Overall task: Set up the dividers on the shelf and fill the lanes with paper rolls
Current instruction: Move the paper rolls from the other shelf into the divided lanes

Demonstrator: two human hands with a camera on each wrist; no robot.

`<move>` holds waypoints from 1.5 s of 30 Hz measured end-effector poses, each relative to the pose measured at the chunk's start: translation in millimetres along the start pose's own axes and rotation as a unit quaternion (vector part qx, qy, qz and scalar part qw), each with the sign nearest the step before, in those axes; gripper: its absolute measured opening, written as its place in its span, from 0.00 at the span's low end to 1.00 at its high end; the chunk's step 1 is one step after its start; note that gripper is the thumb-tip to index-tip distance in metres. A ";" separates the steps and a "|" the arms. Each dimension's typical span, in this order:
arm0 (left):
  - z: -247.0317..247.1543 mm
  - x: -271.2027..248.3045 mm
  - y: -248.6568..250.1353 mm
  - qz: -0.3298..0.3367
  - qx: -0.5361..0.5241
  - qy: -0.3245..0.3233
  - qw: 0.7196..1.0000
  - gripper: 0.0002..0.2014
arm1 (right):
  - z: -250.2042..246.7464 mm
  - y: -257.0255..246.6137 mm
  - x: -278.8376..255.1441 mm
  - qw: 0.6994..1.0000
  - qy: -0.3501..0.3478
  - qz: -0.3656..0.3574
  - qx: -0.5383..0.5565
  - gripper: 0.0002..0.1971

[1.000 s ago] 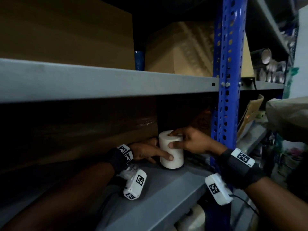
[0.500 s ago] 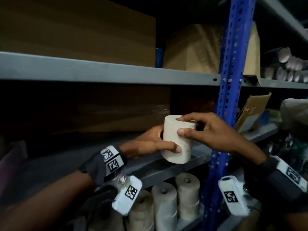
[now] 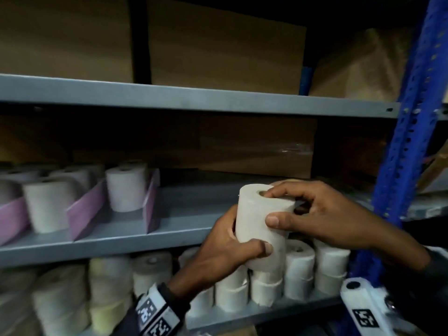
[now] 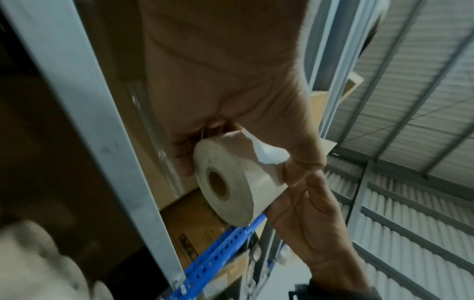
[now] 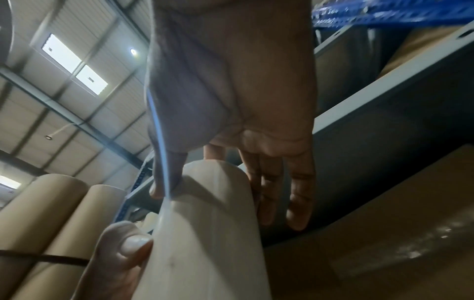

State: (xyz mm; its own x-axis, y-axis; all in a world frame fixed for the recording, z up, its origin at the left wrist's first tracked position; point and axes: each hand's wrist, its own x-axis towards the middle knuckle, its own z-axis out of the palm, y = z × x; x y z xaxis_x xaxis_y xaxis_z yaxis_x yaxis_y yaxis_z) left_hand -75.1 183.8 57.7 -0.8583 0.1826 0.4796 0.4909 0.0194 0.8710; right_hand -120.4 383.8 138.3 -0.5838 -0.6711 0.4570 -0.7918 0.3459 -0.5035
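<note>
Both hands hold one white paper roll (image 3: 257, 219) in the air in front of the grey middle shelf (image 3: 126, 238). My left hand (image 3: 230, 246) grips its lower part from the left, thumb across the front. My right hand (image 3: 315, 214) pinches its top, thumb on the side and a fingertip at the core hole. The left wrist view shows the roll (image 4: 231, 188) end-on with a torn loose flap. In the right wrist view the roll (image 5: 205, 233) fills the lower centre. Pink dividers (image 3: 84, 209) stand on the shelf at left with rolls (image 3: 126, 187) in the lanes.
A blue perforated upright (image 3: 407, 132) stands close on the right. The lower shelf holds several stacked rolls (image 3: 298, 272). Brown cardboard boxes (image 3: 225, 44) fill the upper shelf and the back of the middle one. The shelf between the rightmost divider and my hands is bare.
The roll has been lifted off the middle shelf and carried out in front of its edge. My view has swung left and down, bringing the dividers and lower rolls into sight.
</note>
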 end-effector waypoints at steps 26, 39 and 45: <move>-101.5 -254.4 33.4 0.040 0.602 0.223 0.766 0.38 | 201.7 -159.0 76.6 0.997 0.002 -0.070 -0.039 0.34; -114.7 -204.3 -4.5 -0.153 0.693 0.134 0.692 0.50 | 212.1 -135.5 132.8 0.993 0.034 -0.057 -0.093 0.30; -131.4 -187.5 -24.8 -0.163 0.697 0.145 0.683 0.52 | 227.0 -122.1 155.8 0.988 0.061 -0.020 -0.139 0.27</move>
State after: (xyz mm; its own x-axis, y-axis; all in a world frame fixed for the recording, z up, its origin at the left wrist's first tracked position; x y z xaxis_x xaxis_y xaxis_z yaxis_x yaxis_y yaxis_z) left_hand 54.0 19.9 -39.8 -0.8508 -0.2530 0.4606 -0.2409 0.9667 0.0859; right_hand -73.9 88.1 104.5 -0.5545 -0.6100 0.5661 -0.8239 0.4980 -0.2704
